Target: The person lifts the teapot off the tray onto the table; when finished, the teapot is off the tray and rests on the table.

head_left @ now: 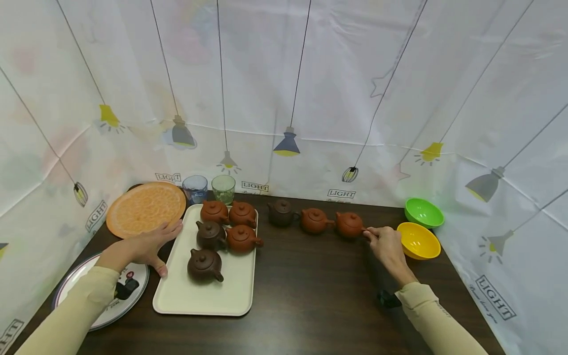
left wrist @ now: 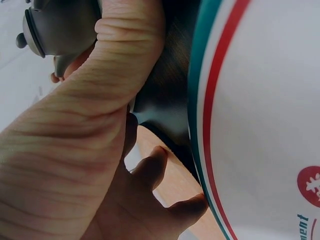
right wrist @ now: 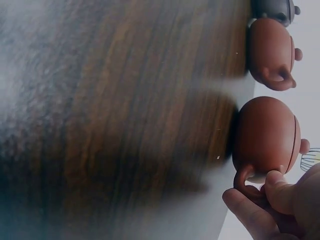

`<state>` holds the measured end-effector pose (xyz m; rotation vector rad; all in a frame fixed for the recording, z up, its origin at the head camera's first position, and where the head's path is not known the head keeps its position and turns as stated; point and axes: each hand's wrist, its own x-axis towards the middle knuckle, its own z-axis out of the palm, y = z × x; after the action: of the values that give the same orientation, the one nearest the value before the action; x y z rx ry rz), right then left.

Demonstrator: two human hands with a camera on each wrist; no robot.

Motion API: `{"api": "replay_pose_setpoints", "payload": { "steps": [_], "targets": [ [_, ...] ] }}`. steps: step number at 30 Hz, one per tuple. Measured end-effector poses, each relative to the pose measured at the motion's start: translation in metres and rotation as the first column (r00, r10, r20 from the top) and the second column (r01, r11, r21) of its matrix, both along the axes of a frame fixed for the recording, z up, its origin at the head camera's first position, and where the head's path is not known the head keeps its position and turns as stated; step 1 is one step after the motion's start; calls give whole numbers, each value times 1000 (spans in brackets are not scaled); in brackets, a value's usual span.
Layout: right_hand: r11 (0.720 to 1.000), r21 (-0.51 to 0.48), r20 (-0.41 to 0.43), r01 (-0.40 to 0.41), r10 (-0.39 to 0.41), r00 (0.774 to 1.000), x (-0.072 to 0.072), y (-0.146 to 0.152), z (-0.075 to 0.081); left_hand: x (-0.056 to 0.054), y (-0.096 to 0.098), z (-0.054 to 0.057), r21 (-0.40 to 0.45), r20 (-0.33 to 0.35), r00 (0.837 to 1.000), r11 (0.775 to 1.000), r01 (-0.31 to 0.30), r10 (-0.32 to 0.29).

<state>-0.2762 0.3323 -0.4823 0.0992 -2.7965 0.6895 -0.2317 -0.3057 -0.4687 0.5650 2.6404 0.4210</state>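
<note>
Pale yellow sleeves [head_left: 443, 325] come in from the bottom edge, with a broad stretch of dark table [head_left: 310, 291] between the right forearm and the cream tray [head_left: 204, 303]. Bare surface shows at the tray's front end, while five teapots [head_left: 241, 238] crowd its back and middle. At its left rim, the left hand [head_left: 148, 246] has thumb and fingers spread apart, with a white plate [head_left: 134, 297] and round orange mat [head_left: 146, 207] close by. The right hand [head_left: 388, 246] has its grip pinched on the handle [right wrist: 240, 178] of the rightmost red-brown teapot [head_left: 349, 226], whose body lies left of the fingertips. A yellow bowl [head_left: 419, 240] just right of that hand narrows the room there; a second red-brown teapot [head_left: 313, 221] stands near on the left.
</note>
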Motion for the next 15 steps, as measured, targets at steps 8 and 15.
{"api": "replay_pose_setpoints", "payload": {
  "steps": [8,15],
  "targets": [
    [1000,-13,-2,7,-7,1000,2,0,-1,-7,-8,-14,23,-18,1000,999,23,-23],
    [1000,-17,-4,9,-9,1000,3,0,-2,-22,-24,-42,20,-14,1000,1000,-3,4]
  ]
}}
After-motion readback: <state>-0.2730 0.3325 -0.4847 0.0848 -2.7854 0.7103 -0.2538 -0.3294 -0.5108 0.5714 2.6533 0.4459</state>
